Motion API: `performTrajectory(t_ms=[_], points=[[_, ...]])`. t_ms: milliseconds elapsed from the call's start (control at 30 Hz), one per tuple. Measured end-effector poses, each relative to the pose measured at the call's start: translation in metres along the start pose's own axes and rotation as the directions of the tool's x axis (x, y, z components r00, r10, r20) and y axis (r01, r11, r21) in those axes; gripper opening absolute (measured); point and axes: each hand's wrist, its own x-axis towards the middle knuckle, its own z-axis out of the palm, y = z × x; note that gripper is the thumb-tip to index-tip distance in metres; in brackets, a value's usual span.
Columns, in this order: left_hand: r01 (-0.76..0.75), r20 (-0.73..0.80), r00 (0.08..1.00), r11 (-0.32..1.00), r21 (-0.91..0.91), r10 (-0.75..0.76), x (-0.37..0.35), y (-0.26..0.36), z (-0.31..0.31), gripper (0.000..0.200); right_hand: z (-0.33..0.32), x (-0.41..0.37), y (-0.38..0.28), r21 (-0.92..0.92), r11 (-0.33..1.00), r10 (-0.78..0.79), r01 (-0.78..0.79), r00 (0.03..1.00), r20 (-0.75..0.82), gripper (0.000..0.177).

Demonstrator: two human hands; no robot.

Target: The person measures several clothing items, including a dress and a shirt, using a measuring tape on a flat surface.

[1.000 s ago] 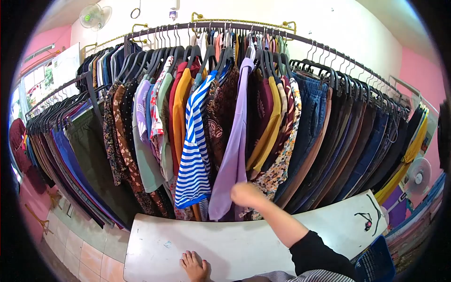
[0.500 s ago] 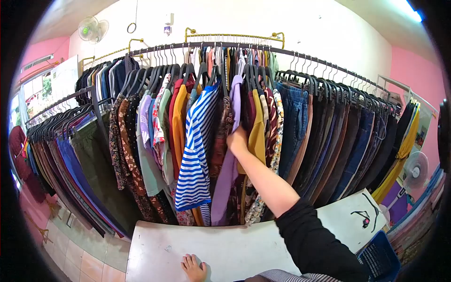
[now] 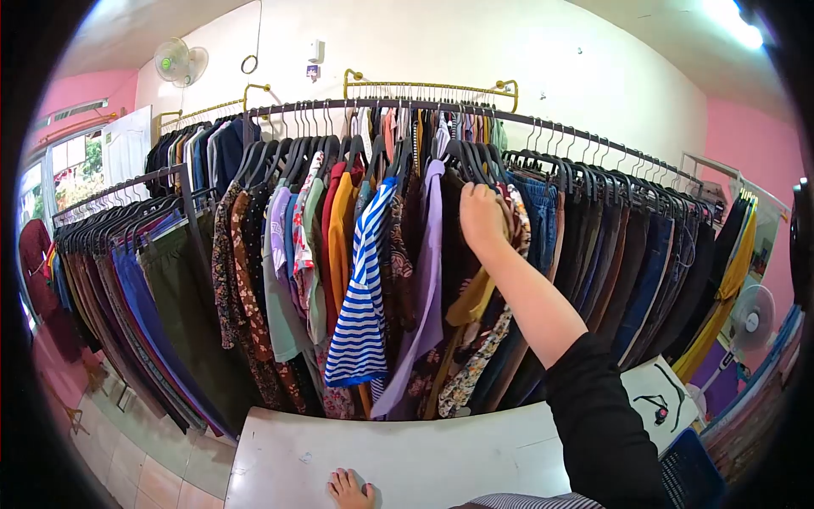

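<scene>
My right hand [image 3: 485, 219] is raised at the rack, its fingers curled round the upper part of some garments, just left of a floral one. A mustard garment [image 3: 471, 299] hangs bunched below it. To its left hang a lilac garment [image 3: 431, 229] and a blue-and-white striped shirt [image 3: 360, 314], both apart from the hand. My left hand [image 3: 350, 490] lies flat with its fingers spread on the white table [image 3: 288, 450] near the bottom edge.
A dark rack rail [image 3: 585, 134] holds many garments and jeans [image 3: 536, 222]. At the left stands a lower rack of trousers [image 3: 186, 297]. A blue basket [image 3: 691, 471] and a standing fan [image 3: 752, 318] are at the right; black cords [image 3: 661, 407] lie on the table.
My right hand has moved up and to the right, from beside the lilac garment to the garments further right. The mustard garment is now bunched. My left hand stays on the table.
</scene>
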Motion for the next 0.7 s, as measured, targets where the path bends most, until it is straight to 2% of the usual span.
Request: performTrajectory(t_ms=[33,67,133,233,333,467,567,600,700], points=[[-0.010,-0.010,1.000,1.000,0.010,0.010,0.000,-0.003,0.005,0.068,0.007,0.003,0.002,0.033,0.996,0.079,-0.079,0.997,0.007,0.022],[-0.021,-0.019,1.000,1.000,0.021,0.021,0.001,-0.006,0.009,0.068,0.021,0.004,0.006,0.056,0.995,0.085,-0.086,0.996,0.017,0.019],[-0.041,-0.055,0.998,0.999,0.015,0.042,0.001,-0.008,0.009,0.068,0.016,0.007,0.010,0.329,0.901,0.141,-0.282,0.909,0.392,0.015],[-0.047,-0.080,0.996,0.999,0.002,0.047,-0.002,-0.005,0.004,0.067,0.008,0.013,0.013,0.512,0.790,0.196,-0.338,0.930,0.312,0.016],[-0.044,-0.090,0.995,0.999,0.000,0.043,-0.002,0.000,-0.001,0.067,-0.010,0.040,0.019,0.579,0.688,0.272,-0.437,0.895,0.353,0.019],[-0.036,-0.090,0.995,0.999,0.005,0.036,-0.002,0.000,0.004,0.066,-0.045,0.029,0.038,0.604,0.694,0.264,-0.391,0.919,0.292,0.019],[-0.054,-0.060,0.996,0.994,0.091,0.059,0.002,-0.008,0.017,0.067,-0.061,-0.014,0.052,0.652,0.685,0.267,-0.326,0.944,0.192,0.021],[-0.048,-0.068,0.996,0.997,0.067,0.053,0.001,-0.009,0.019,0.067,-0.070,-0.033,0.058,0.674,0.678,0.259,-0.294,0.953,0.155,0.022],[-0.034,-0.113,0.993,0.999,-0.005,0.033,0.000,-0.012,0.026,0.068,-0.108,-0.094,0.081,0.711,0.622,0.238,-0.327,0.945,0.227,0.025]])
